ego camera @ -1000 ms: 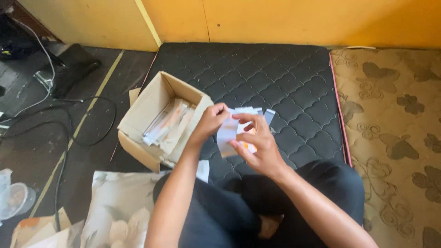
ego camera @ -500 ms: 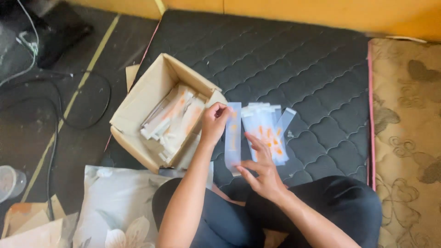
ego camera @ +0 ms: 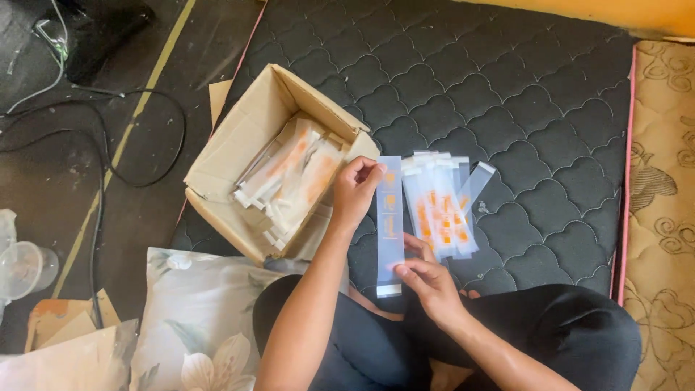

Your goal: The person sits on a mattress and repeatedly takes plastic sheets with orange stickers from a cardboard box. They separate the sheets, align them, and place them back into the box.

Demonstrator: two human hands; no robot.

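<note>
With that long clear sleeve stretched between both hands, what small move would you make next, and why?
Probably lay the clear sleeve on the fanned pile of sleeves just right of it. The left hand pinches its top end, the right hand its bottom, so it hangs free of the black mattress, alongside the pile.

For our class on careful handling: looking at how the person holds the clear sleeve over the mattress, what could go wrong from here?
1. The clear sleeve is pinched only at its ends by the left hand and right hand; it might bend or slip.
2. The fanned pile of sleeves lies loose on the quilted mattress beside the right hand; a nudge could scatter it.
3. The cardboard box sits at the mattress edge and might tip.
</note>
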